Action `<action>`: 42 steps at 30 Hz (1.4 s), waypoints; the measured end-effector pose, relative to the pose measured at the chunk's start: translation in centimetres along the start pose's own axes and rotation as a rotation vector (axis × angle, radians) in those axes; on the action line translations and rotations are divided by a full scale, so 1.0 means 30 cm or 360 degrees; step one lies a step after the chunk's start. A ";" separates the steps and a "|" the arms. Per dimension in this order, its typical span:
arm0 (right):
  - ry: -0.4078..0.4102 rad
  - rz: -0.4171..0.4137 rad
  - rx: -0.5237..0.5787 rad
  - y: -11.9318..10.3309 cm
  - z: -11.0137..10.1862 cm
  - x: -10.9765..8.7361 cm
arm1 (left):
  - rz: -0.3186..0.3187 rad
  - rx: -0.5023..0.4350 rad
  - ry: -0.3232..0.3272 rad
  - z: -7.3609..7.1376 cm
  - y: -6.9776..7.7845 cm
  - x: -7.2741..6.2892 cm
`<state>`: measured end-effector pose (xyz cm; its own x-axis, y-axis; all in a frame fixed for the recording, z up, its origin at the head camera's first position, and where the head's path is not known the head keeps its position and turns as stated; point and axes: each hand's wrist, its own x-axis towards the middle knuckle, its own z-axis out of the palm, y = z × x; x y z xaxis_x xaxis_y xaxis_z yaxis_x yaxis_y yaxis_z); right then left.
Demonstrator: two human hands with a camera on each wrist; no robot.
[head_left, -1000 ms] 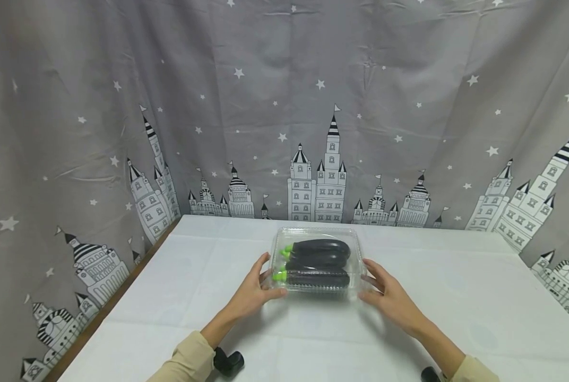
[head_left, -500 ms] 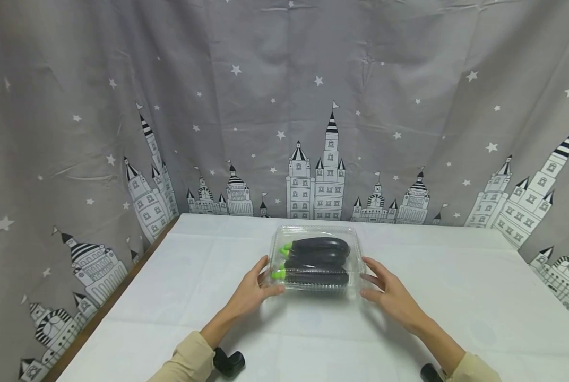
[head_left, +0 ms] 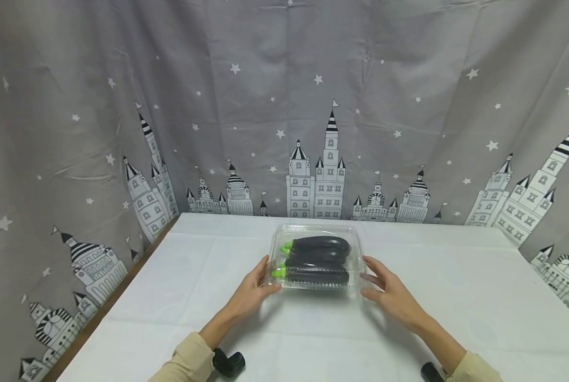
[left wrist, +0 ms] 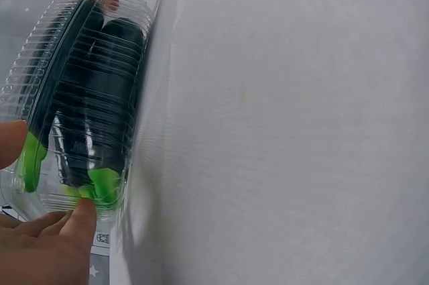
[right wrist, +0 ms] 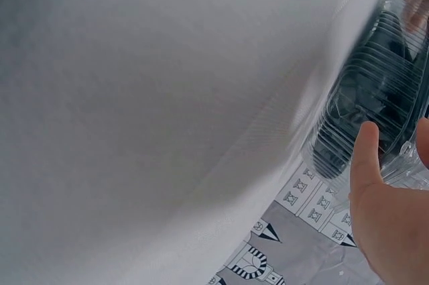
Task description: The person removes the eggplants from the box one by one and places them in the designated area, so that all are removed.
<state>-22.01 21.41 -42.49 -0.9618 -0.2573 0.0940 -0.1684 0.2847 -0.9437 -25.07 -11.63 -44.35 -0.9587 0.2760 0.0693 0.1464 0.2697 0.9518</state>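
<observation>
A clear plastic clamshell box (head_left: 313, 229) sits on the white table with its lid down. Several dark eggplants (head_left: 319, 258) with bright green stem ends pointing left lie inside it. My left hand (head_left: 247, 293) is at the box's left end, thumb by the near corner, fingers loosely bent along the side. At the right end is my right hand (head_left: 395, 300), its fingers and thumb spread beside the wall. The left wrist view shows fingers (left wrist: 82, 221) touching the box end under the stems. In the right wrist view the right thumb (right wrist: 366, 147) lies against the ribbed side.
A white cloth covers the table (head_left: 456, 286), with a brown wooden edge (head_left: 112, 303) on its left. Behind and beside it hangs a grey curtain (head_left: 380, 79) printed with stars and castles. Black wrist devices (head_left: 229, 364) sit by both sleeves.
The head view has shifted very slightly. The left thumb tip has moved a little left along the box's near corner. The box and the right hand stay almost where they were.
</observation>
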 end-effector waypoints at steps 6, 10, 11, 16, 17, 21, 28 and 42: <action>-0.0009 0.0001 -0.0002 0.003 0.003 -0.001 | -0.0040 -0.0042 0.0011 -0.001 -0.011 -0.001; 0.0003 -0.0010 -0.0012 0.000 0.002 0.001 | -0.0041 -0.0058 0.0009 0.000 -0.014 0.003; 0.0007 -0.0012 -0.0017 -0.001 0.000 0.002 | -0.0037 -0.0058 0.0008 0.001 -0.013 0.004; -0.0001 -0.0007 -0.0026 -0.004 -0.003 0.004 | -0.0030 -0.0070 -0.0008 0.002 -0.016 0.003; -0.0003 -0.0007 -0.0025 -0.004 -0.003 0.005 | -0.0024 -0.0074 -0.0010 0.002 -0.016 0.003; -0.0013 -0.0002 -0.0015 -0.005 -0.004 0.006 | -0.0014 -0.0092 -0.0012 0.003 -0.014 -0.001; -0.0016 -0.0018 0.0015 -0.005 -0.006 0.004 | -0.0004 -0.0155 -0.0002 0.006 -0.005 -0.008; -0.0028 -0.0014 0.0004 0.002 -0.011 0.010 | 0.0109 -0.0031 0.0002 0.014 -0.014 -0.009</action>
<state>-22.37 21.66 -42.42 -0.9563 -0.2760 0.0964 -0.1760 0.2802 -0.9437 -24.78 -11.41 -44.89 -0.9469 0.2918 0.1348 0.2069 0.2324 0.9504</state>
